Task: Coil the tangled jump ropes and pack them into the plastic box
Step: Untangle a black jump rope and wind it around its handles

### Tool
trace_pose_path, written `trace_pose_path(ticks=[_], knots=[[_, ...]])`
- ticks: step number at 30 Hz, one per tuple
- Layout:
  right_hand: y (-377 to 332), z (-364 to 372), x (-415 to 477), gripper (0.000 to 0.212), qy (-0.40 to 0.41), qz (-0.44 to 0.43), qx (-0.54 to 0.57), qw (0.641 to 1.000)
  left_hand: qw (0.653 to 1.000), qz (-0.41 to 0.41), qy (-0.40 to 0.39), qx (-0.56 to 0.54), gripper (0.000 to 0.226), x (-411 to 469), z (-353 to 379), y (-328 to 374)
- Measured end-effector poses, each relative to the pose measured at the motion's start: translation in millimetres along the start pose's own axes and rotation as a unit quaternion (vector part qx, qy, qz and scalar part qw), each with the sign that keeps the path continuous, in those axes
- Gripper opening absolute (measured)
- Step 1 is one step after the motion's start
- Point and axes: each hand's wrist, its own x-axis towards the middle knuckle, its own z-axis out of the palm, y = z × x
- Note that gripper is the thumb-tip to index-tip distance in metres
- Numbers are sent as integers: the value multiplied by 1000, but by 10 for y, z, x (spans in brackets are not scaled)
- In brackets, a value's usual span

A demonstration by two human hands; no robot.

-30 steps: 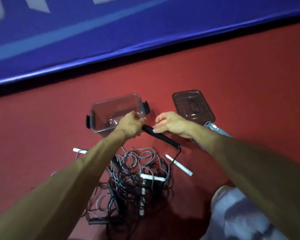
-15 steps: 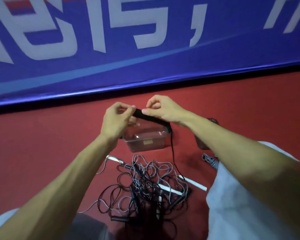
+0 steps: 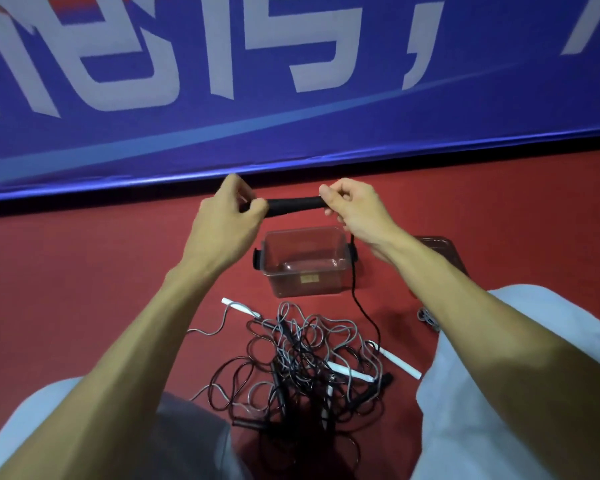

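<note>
Seen from the head camera, the person's left forearm (image 3: 146,341) and right forearm (image 3: 465,306) are bare from elbow to wrist, as are the left hand (image 3: 229,213) and right hand (image 3: 354,209). Plain, smooth, pale grey-white cloth legwear covers the right leg (image 3: 458,438) and the left leg (image 3: 194,445), whose shaded inner side reads darker grey. Whether it is shorts or trousers cannot be told.

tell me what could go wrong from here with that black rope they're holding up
1. The black cord hangs from the black handle, gripped by the left hand and right hand, into the tangled pile; pulling harder may tighten knots or drag it all.
2. The cord passes the plastic box on its right side and might snag, tipping the box.
</note>
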Motion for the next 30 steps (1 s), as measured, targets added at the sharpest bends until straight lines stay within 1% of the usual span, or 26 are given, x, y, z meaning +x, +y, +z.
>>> trace_pose_path(ticks=[1,2,3,4,6,7,9,11,12,14,15,16,18,20,21,23,24,25,27,29,30], knots=[[-28,-17,-1,24,-1,-12,-2,1000,996,38,-8,82,13,-23,15,23],[-58,-22,-15,23,-7,-23,-8,1000,986,84,-12,141,17,-37,41,49],[-75,-20,-35,22,-19,-35,-16,999,975,131,-16,180,20,-53,80,95],[-98,-8,-62,20,-28,-48,-21,998,966,157,-27,204,24,-65,127,138],[-141,-10,-100,17,-24,-73,-19,997,965,146,-57,212,31,-84,219,198],[-157,-30,-106,16,-17,-76,-2,997,970,130,-71,192,35,-81,260,211],[-185,-84,-106,19,2,-58,64,996,986,87,-90,112,41,-49,319,217],[-173,-144,-96,30,17,-33,95,995,993,17,-110,-34,47,-26,350,226],[-159,-165,-95,36,18,-24,84,996,986,-23,-115,-115,48,-19,360,230],[-109,-186,-105,46,-4,-17,40,999,959,-86,-106,-248,48,-26,334,257],[-66,-190,-112,48,-24,-18,9,1000,940,-112,-95,-308,46,-26,300,272],[-20,-192,-124,47,-51,-21,-34,998,916,-135,-83,-368,44,-22,253,288],[67,-198,-166,38,-123,-23,-142,982,868,-168,-61,-463,42,25,159,275],[138,-215,-197,24,-191,-24,-235,953,838,-187,-44,-511,45,78,94,217],[159,-226,-202,21,-207,-23,-266,941,824,-195,-38,-531,47,103,79,176],[194,-244,-196,20,-202,-8,-301,932,801,-206,-35,-561,51,126,69,116],[212,-251,-183,20,-189,10,-294,937,799,-207,-34,-563,51,132,77,97],[223,-252,-172,19,-174,34,-264,948,807,-205,-33,-553,49,132,86,90],[213,-239,-158,13,-133,77,-174,973,833,-197,-37,-516,36,119,120,95],[144,-234,-148,7,-83,78,-91,989,862,-186,-44,-470,22,100,177,102],[100,-238,-142,4,-58,72,-50,994,875,-181,-49,-447,19,82,206,106]])
